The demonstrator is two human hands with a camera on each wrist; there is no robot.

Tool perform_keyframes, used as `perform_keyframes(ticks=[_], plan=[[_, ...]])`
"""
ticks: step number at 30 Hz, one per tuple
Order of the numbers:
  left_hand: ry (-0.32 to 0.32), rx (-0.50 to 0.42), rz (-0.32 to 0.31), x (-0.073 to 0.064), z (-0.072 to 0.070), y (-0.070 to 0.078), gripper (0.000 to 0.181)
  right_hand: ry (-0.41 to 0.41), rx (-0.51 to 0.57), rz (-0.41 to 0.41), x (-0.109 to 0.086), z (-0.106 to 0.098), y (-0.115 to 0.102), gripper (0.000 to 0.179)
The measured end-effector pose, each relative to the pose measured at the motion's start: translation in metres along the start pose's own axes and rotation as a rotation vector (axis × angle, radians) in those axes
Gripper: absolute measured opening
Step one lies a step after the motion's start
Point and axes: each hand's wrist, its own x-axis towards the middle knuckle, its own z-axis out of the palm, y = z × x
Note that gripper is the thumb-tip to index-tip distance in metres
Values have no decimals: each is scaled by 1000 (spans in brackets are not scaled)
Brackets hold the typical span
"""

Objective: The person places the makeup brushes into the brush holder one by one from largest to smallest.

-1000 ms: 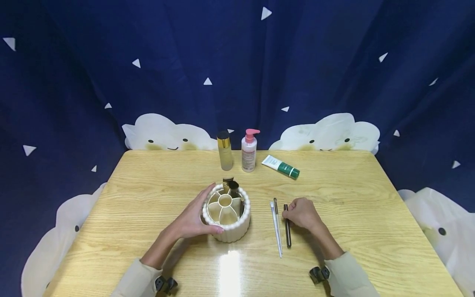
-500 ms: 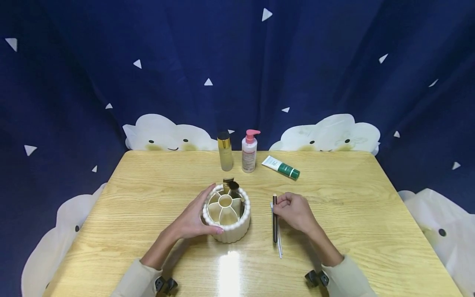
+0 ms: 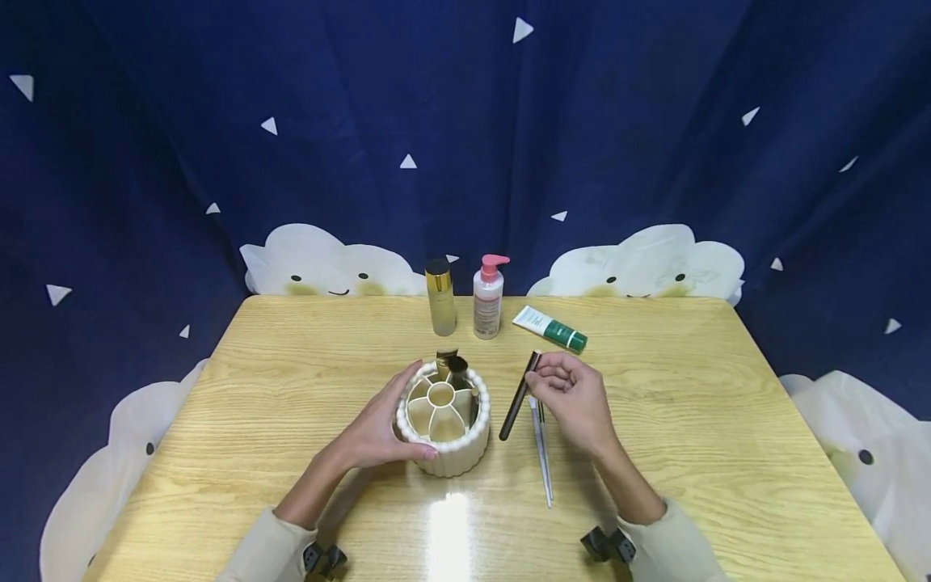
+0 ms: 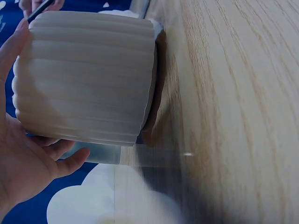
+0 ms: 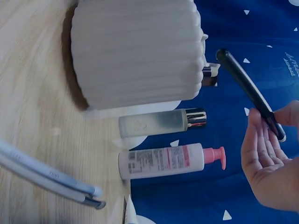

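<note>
My left hand [image 3: 378,420] grips the side of a round cream organizer [image 3: 458,459], thumb at the front and fingers around the back. Ribbed walls and a beaded rim show on it, with petal-shaped compartments inside. Several makeup brushes [image 3: 458,365] stand in its back and right compartments. To the right, my right hand [image 3: 578,400] pinches a slim black cosmetic pen [image 3: 518,400] near its upper end. The pen tilts, its lower end pointing toward the organizer but apart from it. Two thin makeup brushes [image 5: 51,173] with pale handles lie on the table below my right hand.
Behind the organizer stand a gold-collared bottle [image 3: 442,303] with a black cap and a white pump bottle [image 3: 487,303] with a pink head. A green and white tube [image 3: 550,327] lies to their right. The wooden table [image 3: 305,339] ends at a dark blue curtain [image 3: 349,105].
My right hand has lifted the black pen off the table and carried it left, past the two brushes; the pen now tilts toward the organizer. The left hand has stayed in place.
</note>
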Motion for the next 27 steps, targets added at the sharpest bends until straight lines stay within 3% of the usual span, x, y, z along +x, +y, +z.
perform_keyframes(ticks=[9, 18, 27], plan=[[-1, 1, 3, -1, 0, 0, 123, 44, 115, -75, -4, 21, -6, 19], [-5, 3, 0, 0, -1, 0, 123, -25, 45, -202, -6, 32, 7, 18], [-3, -2, -6, 0, 0, 0, 123, -88, -24, -229, -7, 35, 14, 10]])
